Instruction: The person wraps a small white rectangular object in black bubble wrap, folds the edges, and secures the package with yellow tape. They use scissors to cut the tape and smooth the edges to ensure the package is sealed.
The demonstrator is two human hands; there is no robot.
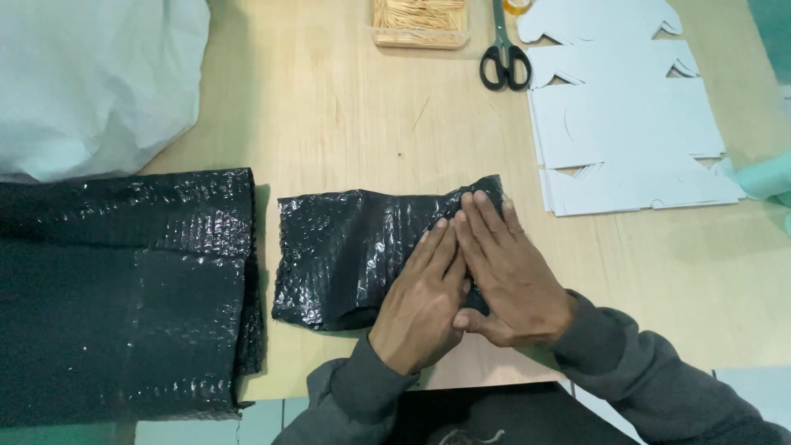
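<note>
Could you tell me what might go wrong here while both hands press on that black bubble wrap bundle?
The left hand and right hand press only the right end of the black bubble wrap bundle, so its free left end may spring open. The bundle lies near the table's front edge and could slide off. Nothing shows securing the fold, so it might unfold once the hands lift.

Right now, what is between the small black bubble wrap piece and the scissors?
In the head view, only bare wooden table lies between the black bubble wrap piece and the scissors.
</note>
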